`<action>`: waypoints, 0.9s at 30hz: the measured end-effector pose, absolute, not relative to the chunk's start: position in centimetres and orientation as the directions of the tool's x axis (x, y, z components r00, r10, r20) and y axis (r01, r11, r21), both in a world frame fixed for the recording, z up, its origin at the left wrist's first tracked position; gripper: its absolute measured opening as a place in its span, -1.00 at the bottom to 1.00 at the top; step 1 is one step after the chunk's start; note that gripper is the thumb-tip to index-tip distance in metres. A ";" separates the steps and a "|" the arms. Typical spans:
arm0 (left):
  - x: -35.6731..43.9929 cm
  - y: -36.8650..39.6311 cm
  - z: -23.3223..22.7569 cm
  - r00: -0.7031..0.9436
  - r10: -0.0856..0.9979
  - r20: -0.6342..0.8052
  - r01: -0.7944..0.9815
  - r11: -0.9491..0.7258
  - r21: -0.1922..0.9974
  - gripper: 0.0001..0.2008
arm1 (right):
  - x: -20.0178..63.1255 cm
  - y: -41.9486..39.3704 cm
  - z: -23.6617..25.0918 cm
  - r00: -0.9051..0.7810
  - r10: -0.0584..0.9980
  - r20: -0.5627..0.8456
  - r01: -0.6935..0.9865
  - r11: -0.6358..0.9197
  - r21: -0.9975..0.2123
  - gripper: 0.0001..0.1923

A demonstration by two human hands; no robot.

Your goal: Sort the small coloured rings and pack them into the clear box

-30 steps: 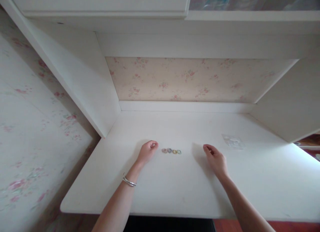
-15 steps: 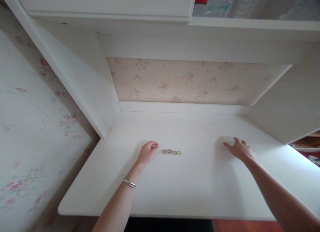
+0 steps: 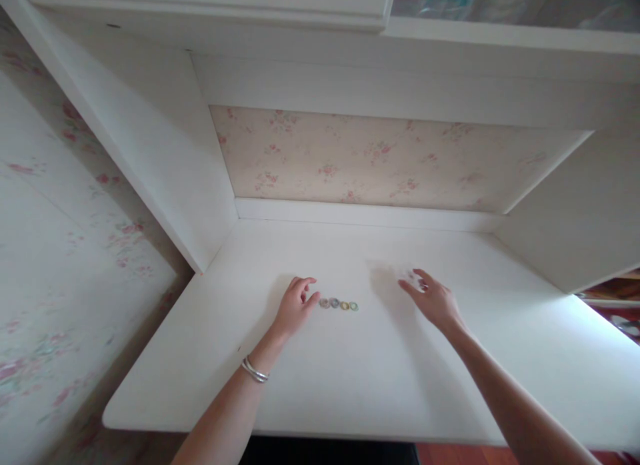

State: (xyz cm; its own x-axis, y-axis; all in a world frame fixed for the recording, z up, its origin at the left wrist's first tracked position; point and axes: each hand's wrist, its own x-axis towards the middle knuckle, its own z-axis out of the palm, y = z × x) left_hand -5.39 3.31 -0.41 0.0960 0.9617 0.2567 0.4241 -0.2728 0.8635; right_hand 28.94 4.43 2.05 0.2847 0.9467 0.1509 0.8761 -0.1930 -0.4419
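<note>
A short row of several small coloured rings (image 3: pixel 339 305) lies on the white desk (image 3: pixel 350 385). My left hand (image 3: pixel 295 308) rests on the desk just left of the row, its fingers loosely apart and the fingertips close to the first ring. A silver bangle (image 3: pixel 255 370) sits on that wrist. My right hand (image 3: pixel 434 299) hovers to the right of the rings. It pinches a small clear plastic bag (image 3: pixel 412 275) at the fingertips; the bag is blurred and partly hidden.
White side panels (image 3: pixel 165 158) wall in the desk on the left and right, with floral wallpaper (image 3: pixel 375 158) behind. A shelf (image 3: pixel 450 38) overhangs above. The desk's front edge runs near the bottom of the view.
My right hand reached right to the clear bag, then came back left toward the rings with it. My left hand's fingers have loosened from a curl.
</note>
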 end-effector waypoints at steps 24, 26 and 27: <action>-4.0 2.1 0.9 0.122 0.940 0.319 0.322 -0.342 0.883 -0.35 | 11.5 0.0 1.7 -0.139 0.883 0.449 0.699 0.408 -0.586 -0.66; -3.9 2.0 1.2 0.133 0.940 0.315 0.303 -0.341 0.890 -0.36 | 11.6 -0.1 1.4 -0.107 0.891 0.440 0.676 0.390 -0.625 -0.68; -3.8 2.0 1.2 0.142 0.939 0.312 0.292 -0.341 0.893 -0.36 | 11.6 -0.2 1.3 -0.093 0.895 0.436 0.665 0.382 -0.642 -0.68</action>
